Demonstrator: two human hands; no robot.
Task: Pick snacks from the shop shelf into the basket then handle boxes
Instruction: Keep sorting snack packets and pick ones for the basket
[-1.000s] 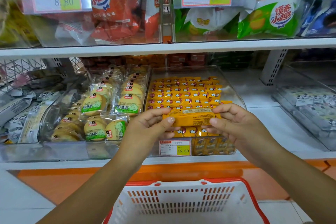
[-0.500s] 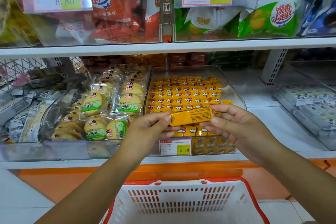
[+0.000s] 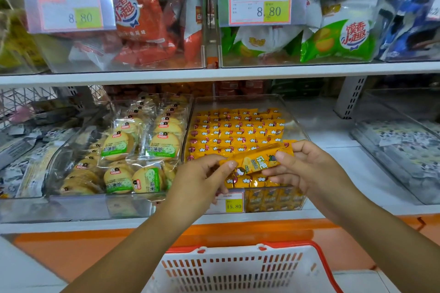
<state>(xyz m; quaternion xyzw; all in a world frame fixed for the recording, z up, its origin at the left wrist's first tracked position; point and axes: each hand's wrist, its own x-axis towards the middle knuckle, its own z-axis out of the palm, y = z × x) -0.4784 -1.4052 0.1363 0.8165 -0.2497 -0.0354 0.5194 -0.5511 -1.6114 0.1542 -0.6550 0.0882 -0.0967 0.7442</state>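
**Item:** yellow snack packet [image 3: 256,160]. Held in the air over the front of the clear bin [image 3: 296,119] of like packets, tilted, right end higher. Not yet in the basket.

**Grip:** left hand [image 3: 202,178] pinching the lower left end between thumb and fingers. Right hand [image 3: 307,169] pinching the upper right end the same way. Both grasps closed on the wrapper.

**Progress (judged):**
- One packet lifted from stock and in hand.
- Drop into the white basket [image 3: 285,244] outstanding.
- Basket floor out of frame; no snack visible in the part that shows.
- Further snack picks probably to follow.
- Box handling apparently not begun; no box in either hand.

**Edges:**
- Upper shelf board [image 3: 214,74] overhead, well above the hands.
- Front wall of the bin, with price tag [image 3: 233,206], directly beneath the packet.
- White lower shelf lip [image 3: 71,226] between bin and basket.
- Red basket rim below, nearest the body.

**Open room:**
- Straight path back and down from bin front to basket mouth, nothing in between.
- Biscuit bin [image 3: 133,150] just beside on the left.
- Bare shelf [image 3: 333,162] on the right, then another clear bin [image 3: 400,145] farther over.

**Caution (judged):** thin, slippery wrapper, so worth clearing the shelf lip before letting go.
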